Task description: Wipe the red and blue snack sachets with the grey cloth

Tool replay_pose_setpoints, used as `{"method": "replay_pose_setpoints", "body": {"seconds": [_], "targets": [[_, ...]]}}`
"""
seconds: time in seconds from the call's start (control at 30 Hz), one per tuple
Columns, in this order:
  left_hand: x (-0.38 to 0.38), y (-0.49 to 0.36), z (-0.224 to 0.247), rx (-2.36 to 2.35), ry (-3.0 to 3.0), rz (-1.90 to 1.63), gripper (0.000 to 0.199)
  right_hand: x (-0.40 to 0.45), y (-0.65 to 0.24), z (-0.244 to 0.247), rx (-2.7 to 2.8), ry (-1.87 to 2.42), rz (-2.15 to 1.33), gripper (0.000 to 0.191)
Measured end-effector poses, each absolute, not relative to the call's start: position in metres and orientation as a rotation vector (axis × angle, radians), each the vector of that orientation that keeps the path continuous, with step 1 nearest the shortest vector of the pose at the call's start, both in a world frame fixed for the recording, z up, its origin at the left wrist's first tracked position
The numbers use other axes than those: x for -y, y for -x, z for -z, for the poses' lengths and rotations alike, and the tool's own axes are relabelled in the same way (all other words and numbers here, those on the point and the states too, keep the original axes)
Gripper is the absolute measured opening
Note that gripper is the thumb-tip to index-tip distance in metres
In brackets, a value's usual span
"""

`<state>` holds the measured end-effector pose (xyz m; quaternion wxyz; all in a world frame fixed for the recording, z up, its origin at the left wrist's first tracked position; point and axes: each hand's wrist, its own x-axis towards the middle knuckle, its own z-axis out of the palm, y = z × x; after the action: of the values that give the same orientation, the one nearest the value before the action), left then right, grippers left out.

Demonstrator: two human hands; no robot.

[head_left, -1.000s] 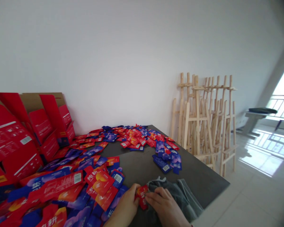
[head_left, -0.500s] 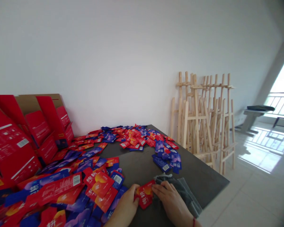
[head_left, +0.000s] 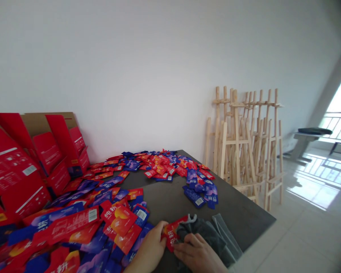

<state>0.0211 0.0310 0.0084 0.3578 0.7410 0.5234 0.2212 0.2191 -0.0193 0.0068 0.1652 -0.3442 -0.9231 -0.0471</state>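
Note:
At the table's near edge, my left hand (head_left: 152, 246) pinches the left side of a small red packet (head_left: 170, 232) with an orange print and white characters. My right hand (head_left: 197, 252) has its fingers curled into a crumpled dark grey cloth (head_left: 197, 226). Part of the cloth lies over the packet's right side and hides it. The right fingertips are at the packet's lower right. To the left of my left hand lies a heap of red and blue packets (head_left: 119, 218).
Red cardboard boxes (head_left: 15, 167) stand open at the left. More packets (head_left: 159, 165) lie along the back of the dark table (head_left: 165, 199), and several blue ones (head_left: 200, 193) sit to the right. Wooden easels (head_left: 238, 144) lean by the white wall beyond the table's right edge.
My right hand has moved slightly left and down, bunching the cloth and drawing it over more of the red packet. My left hand stays in place on the packet.

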Motion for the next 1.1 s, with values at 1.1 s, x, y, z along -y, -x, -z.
{"method": "replay_pose_setpoints", "body": {"seconds": [1.1], "targets": [[-0.029, -0.021, -0.009, -1.449, -1.944, -0.449, 0.054, -0.021, -0.272, 0.007, 2.232, 1.523, -0.092, 0.042]]}}
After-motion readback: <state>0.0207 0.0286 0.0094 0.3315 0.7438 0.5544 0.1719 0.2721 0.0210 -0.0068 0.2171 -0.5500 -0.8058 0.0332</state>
